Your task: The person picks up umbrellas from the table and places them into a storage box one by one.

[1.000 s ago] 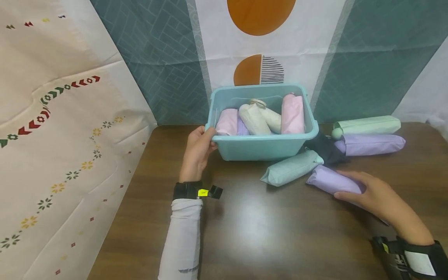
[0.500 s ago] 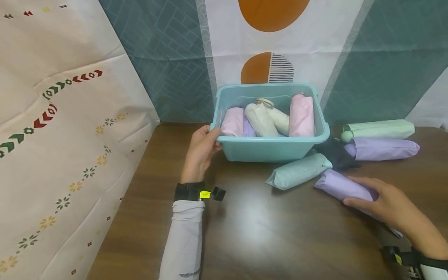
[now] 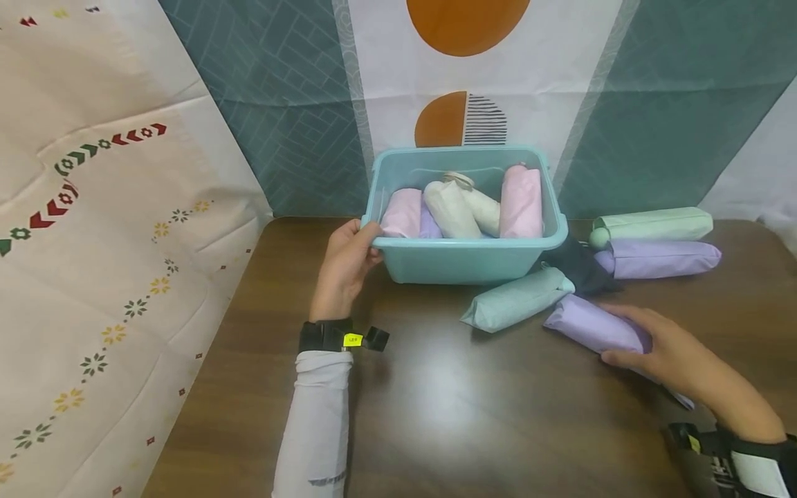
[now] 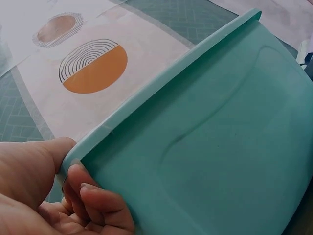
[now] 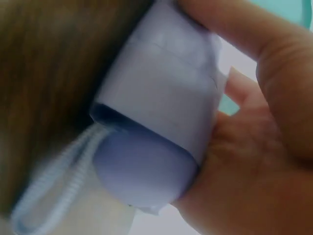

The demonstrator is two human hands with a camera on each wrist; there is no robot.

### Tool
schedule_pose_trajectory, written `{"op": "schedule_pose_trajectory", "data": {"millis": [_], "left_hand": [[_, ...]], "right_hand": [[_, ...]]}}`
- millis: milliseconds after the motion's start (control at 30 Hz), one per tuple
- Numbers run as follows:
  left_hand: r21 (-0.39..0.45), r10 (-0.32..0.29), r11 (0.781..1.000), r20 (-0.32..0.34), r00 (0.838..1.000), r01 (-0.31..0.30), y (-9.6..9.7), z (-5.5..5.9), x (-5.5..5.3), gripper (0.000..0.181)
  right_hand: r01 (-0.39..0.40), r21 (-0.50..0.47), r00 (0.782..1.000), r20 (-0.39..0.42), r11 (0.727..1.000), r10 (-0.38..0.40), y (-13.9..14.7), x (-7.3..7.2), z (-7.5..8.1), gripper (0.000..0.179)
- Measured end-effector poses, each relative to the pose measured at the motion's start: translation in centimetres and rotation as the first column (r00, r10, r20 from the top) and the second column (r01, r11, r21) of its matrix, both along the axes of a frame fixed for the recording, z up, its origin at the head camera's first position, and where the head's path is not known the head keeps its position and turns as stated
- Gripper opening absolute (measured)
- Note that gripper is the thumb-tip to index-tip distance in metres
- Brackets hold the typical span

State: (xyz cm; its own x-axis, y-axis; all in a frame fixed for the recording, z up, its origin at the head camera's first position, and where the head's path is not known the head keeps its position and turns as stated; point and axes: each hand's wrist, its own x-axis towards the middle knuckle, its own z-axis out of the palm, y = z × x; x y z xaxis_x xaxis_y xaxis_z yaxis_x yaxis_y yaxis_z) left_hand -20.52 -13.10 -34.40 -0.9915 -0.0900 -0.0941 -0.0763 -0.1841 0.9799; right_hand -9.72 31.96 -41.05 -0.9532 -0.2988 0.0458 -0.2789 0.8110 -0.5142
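My left hand [image 3: 344, 266] grips the near left corner of a light teal plastic bin [image 3: 461, 263], thumb over the rim and fingers curled beneath it. My right hand [image 3: 675, 349] holds a lavender folded umbrella [image 3: 594, 324] lying slantwise at the right of the table. In the right wrist view, the umbrella's rounded handle end [image 5: 144, 164] and a looped cord [image 5: 61, 178] stick out of its fabric sleeve. A grey-green folded umbrella [image 3: 517, 301] lies just left of it, in front of the bin. Inside the bin are pink [image 3: 521, 204], cream [image 3: 451, 211] and lavender wrapped umbrellas.
Right of the bin lie a mint green folded umbrella [image 3: 654, 226] and another lavender one [image 3: 666, 258], side by side. A black cloth-like item [image 3: 579, 266] sits against the bin's right corner. Patterned cloth [image 3: 292, 104] hangs behind the wooden table [image 3: 436, 415].
The head view swings slightly one way and back. Both hands keep their grips, the left on the bin's rim and the right on the lavender umbrella, with hardly any movement.
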Motion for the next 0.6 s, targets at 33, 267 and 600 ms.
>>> {"op": "schedule_pose_trajectory", "data": {"millis": [33,267,600], "left_hand": [[0.003,0.001,1.0,0.001,1.0,-0.001,0.0,0.0,0.0,0.009],[0.015,0.013,1.0,0.01,1.0,-0.013,-0.2,-0.1,-0.2,0.01],[0.021,0.009,1.0,-0.001,1.0,-0.009,0.1,-0.2,-0.2,0.01]], "right_hand": [[-0.015,0.003,1.0,0.009,1.0,0.015,0.2,0.0,0.0,0.08],[0.016,0.059,0.991,0.129,0.998,-0.023,1.8,0.3,0.2,0.083],[0.143,0.036,0.989,0.033,0.989,-0.144,2.7,0.6,2.5,0.071]]}}
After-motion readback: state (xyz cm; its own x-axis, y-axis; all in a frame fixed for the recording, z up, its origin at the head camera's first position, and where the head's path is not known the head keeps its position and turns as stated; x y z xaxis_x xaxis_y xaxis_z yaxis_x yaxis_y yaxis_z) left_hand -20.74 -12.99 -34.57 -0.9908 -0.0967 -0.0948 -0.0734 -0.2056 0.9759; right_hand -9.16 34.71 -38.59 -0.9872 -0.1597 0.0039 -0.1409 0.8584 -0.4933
